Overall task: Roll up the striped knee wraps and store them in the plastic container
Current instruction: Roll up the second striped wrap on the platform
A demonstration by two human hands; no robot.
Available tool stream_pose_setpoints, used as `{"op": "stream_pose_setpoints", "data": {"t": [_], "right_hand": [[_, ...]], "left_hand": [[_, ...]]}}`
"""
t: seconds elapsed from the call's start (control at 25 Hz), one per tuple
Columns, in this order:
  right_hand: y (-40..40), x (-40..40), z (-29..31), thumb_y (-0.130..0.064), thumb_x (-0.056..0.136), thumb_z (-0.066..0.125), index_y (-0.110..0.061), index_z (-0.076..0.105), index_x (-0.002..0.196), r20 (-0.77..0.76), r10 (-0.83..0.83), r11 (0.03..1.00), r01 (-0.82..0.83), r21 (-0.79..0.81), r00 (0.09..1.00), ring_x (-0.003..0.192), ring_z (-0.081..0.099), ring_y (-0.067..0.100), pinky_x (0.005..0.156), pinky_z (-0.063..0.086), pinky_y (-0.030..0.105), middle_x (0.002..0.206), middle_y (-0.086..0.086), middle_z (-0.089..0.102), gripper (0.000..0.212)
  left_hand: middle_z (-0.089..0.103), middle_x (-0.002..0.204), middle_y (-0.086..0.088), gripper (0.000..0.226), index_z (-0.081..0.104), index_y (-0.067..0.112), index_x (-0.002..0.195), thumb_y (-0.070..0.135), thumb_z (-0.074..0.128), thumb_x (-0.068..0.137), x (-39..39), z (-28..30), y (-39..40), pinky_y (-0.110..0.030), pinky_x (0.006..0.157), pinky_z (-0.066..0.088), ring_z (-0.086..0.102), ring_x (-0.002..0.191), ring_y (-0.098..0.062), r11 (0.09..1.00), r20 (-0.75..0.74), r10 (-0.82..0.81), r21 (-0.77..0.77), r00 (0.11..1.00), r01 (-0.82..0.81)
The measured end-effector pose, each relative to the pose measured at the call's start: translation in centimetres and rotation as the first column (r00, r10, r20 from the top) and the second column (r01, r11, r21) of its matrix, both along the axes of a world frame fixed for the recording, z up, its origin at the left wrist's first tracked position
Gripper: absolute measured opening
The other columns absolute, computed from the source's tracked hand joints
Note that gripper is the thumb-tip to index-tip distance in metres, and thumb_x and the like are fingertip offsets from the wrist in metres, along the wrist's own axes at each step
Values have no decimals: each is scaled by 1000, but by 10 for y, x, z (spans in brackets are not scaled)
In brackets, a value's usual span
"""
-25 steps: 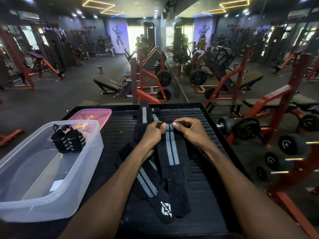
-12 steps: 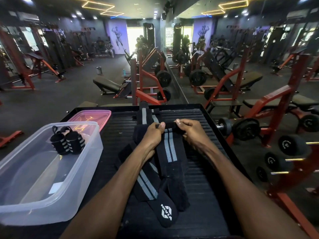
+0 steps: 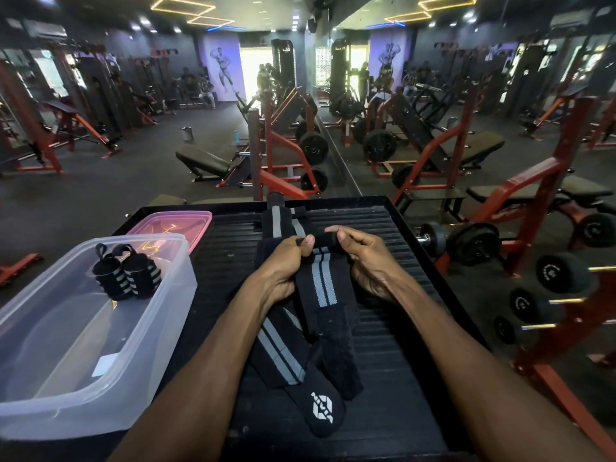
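A gym floor of red-framed benches and plate-loaded machines stretches beyond the black ribbed platform (image 3: 383, 328) where I work, its flat top giving me room to lay the fabric out straight. At my left sits the clear plastic container (image 3: 100, 378), open and close enough to drop finished rolls into; its pink lid (image 3: 173, 223) lies just behind it, out of the way. Two rolled wraps (image 3: 128, 276), black with grey stripes, already rest side by side at the container's far end. Across the middle of the platform lie the loose striped knee wraps (image 3: 283, 348), overlapping one another, tails trailing toward me, one ending in a white logo.

The wrap in hand (image 3: 321, 285) runs lengthwise between my forearms so the roll can travel down it toward me. At its far end a narrow roll (image 3: 325, 240) has begun, barely a turn or two by my reckoning. My left hand (image 3: 290, 265) curls around the roll's left end, thumb on top; my right hand (image 3: 363, 258) pinches the right end, fingers bent over it. Gripping both ends keeps the edges level, which I judge matters most now, since a crooked start would cone out.
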State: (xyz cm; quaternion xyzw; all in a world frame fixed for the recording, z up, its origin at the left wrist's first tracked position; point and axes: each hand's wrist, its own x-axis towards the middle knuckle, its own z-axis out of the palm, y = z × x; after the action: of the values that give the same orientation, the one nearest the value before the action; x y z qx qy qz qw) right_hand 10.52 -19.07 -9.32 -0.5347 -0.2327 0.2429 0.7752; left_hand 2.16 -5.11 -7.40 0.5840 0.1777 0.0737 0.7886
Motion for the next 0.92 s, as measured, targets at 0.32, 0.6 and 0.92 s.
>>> {"op": "stream_pose_setpoints", "data": {"t": [0.32, 0.6, 0.92], "right_hand": [[-1, 4, 6, -37, 90, 68, 5, 68, 115, -47, 13, 995, -18, -102, 999, 98, 66, 36, 93, 52, 42, 118, 31, 67, 49], [0, 5, 3, -7, 94, 65, -7, 73, 96, 125, -103, 981, 121, -149, 987, 93, 70, 28, 89, 58, 42, 94, 14, 75, 8], [-4, 6, 6, -9, 96, 63, -12, 71, 99, 136, -48, 968, 80, -239, 990, 66, 68, 4, 61, 54, 21, 80, -4, 73, 9]], "left_hand": [[69, 106, -12, 15, 62, 14, 105, 12, 47, 104, 5, -1, -1, -43, 98, 53, 66, 104, -28, 972, 74, 79, 215, 994, -94], [71, 101, -3, 12, 67, 18, 105, 13, 64, 95, 1, -3, -1, -28, 84, 55, 68, 95, -16, 932, 132, 75, 344, 988, -116], [75, 94, 4, 8, 72, 24, 91, 17, 70, 91, 3, -10, -1, -22, 80, 54, 70, 91, -11, 896, 105, 173, 396, 979, -200]]}}
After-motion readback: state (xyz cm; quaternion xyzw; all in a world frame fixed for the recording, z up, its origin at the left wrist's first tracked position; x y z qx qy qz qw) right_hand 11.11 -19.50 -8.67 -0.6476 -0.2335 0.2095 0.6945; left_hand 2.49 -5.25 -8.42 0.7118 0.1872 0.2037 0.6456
